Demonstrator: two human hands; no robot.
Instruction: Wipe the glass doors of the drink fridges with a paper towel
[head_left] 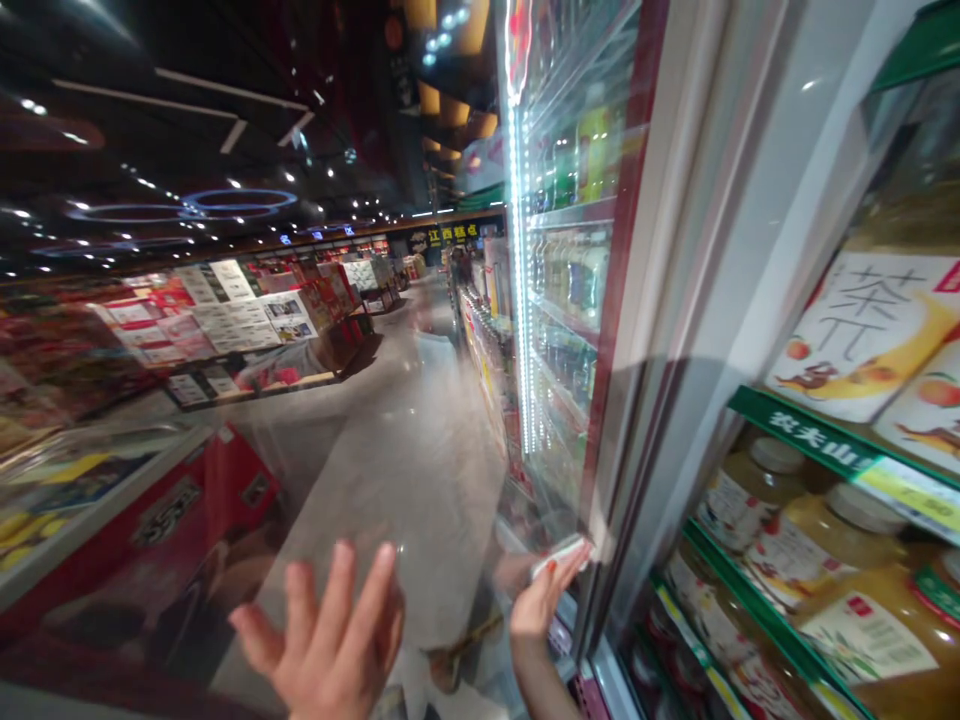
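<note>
**Right hand (544, 605) pinches a white strip (561, 556) at a glass cooler door (679, 300)**

The white strip lies at the lower edge of the door's frame, and the right hand's fingers (570, 570) close around it, with the forearm rising from the bottom of the view. Whether the strip is a handle, a card or something else cannot be told from here. The left hand (326, 630) is open with its fingers spread, just left of the right hand and well below the door's top. It grips nothing, and it is hard to tell whether it touches the clear glass pane (390, 470) that seems to stretch across that side of the view.

To the right of the door frame, juice bottles (840, 570) with white caps and amber contents stand on shelves edged in a green shelf strip (802, 435) with Chinese lettering. Above them is a large label (862, 335) bearing the character 茶 and a picture of fruit. Farther along, behind lit glass, more bottles (577, 270) fill the next cooler, with a bright LED strip (516, 270) running down its edge. Beyond lie a pale aisle floor (397, 500) and display stands (232, 320) stacked with red boxes and posters, under a dark ceiling dotted with lights (240, 200).
</note>
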